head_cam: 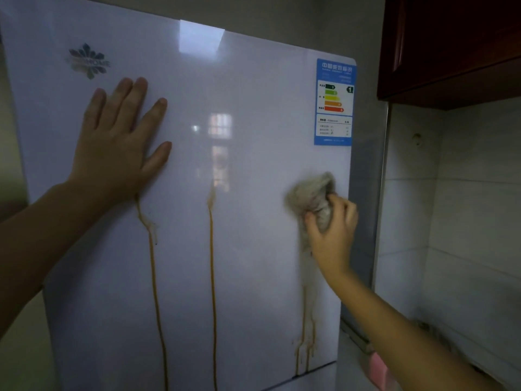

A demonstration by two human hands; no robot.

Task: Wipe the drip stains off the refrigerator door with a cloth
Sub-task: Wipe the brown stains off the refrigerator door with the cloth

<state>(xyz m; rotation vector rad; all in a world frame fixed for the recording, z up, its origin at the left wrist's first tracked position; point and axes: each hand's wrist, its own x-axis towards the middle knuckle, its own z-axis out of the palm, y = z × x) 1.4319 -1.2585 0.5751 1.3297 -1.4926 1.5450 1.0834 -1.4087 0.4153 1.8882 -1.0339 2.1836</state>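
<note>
Right hand fingers clenched round bunched cloth, pressed to refrigerator door. Left hand spread flat, bracing. Cloth likely soft, light; wad grip suits scrubbing drip stains.

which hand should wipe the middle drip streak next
The right hand: it already grips the cloth against the refrigerator door, beside the middle streak. The left hand lies flat and bare on the door, bracing.

White refrigerator door with 3 yellow-brown drip stains, grey cloth, blue energy label.
</note>
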